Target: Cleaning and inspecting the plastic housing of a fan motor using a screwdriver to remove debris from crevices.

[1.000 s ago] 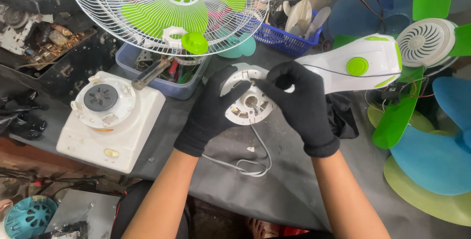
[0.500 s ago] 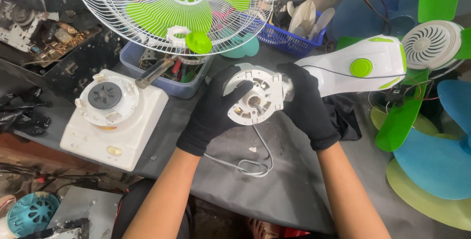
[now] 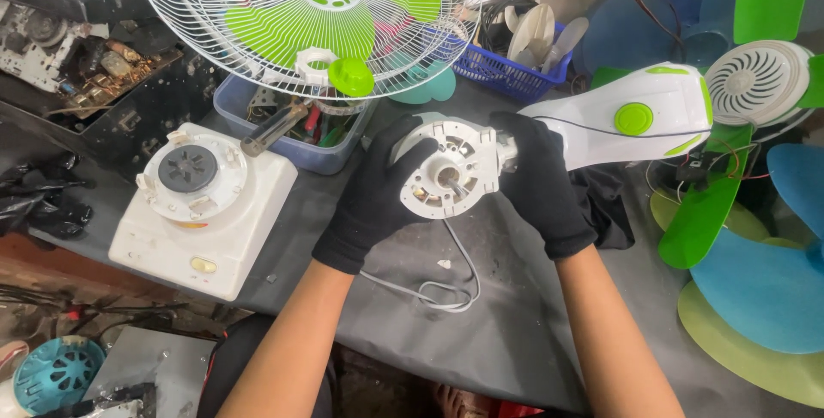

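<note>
Big picture first: a grey bench (image 3: pixel 515 332), and leaning over its far side a white wire grille (image 3: pixel 257 23) with green blades behind it. Right of that, a white and green fan housing (image 3: pixel 635 118). On the left stands a white blender base (image 3: pixel 202 212), a blue bin (image 3: pixel 330 148) of tools just behind it. Now centre stage: both gloved hands hold up a round white motor (image 3: pixel 448 169) above the bench, its face toward the camera. Left hand (image 3: pixel 378 195) clasps its left rim, right hand (image 3: pixel 536 182) grips the right side. Its grey cord (image 3: pixel 442 285) trails down and loops on the bench.
</note>
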